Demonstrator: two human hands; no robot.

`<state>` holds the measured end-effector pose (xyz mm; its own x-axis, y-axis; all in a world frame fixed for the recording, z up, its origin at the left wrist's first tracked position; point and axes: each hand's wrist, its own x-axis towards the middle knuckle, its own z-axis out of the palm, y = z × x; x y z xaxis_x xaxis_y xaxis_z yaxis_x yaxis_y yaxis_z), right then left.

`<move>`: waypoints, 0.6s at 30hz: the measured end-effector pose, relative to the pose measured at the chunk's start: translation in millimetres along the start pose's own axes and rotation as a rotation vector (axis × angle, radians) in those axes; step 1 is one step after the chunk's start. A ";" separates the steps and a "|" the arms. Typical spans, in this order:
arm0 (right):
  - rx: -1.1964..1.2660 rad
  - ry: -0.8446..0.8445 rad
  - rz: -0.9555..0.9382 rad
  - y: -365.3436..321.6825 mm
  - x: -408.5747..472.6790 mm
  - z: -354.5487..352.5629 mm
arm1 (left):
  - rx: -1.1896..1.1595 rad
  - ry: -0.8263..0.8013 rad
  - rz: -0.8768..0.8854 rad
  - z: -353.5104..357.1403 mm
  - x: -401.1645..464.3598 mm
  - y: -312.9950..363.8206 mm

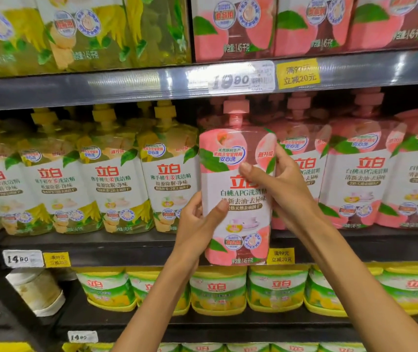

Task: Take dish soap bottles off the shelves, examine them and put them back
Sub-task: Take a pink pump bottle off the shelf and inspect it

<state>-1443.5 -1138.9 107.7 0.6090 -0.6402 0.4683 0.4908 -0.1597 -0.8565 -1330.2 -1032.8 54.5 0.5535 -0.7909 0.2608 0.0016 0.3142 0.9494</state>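
Both bare forearms reach up as my left hand point(197, 224) grips the lower left edge and my right hand point(276, 184) clasps the upper right side of the pink peach-printed dish soap bottle point(235, 219), held upright before the middle grey metal shelf point(126, 246).

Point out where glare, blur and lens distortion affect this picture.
Head view: glare streaks the grey shelf rail, washing out its white price tag; the top-shelf packs look soft; wide-angle bending curves the shelves at the edges; the held pink bottle reads sharply between left hand and right hand.
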 end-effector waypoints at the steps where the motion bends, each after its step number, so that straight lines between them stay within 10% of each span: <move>1: -0.033 -0.007 -0.015 0.9 1.5 -1.5 | 0.000 -0.004 0.011 -0.7 2.9 -1.5; 18: -0.342 0.012 -0.254 18.3 7.6 -6.5 | 0.218 0.204 0.197 13.0 -1.9 -21.1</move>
<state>-1433.9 -1151.5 94.1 0.4867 -0.5570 0.6729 0.3882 -0.5522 -0.7378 -1342.1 -1044.7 36.3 0.6804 -0.5983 0.4233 -0.2874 0.3135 0.9051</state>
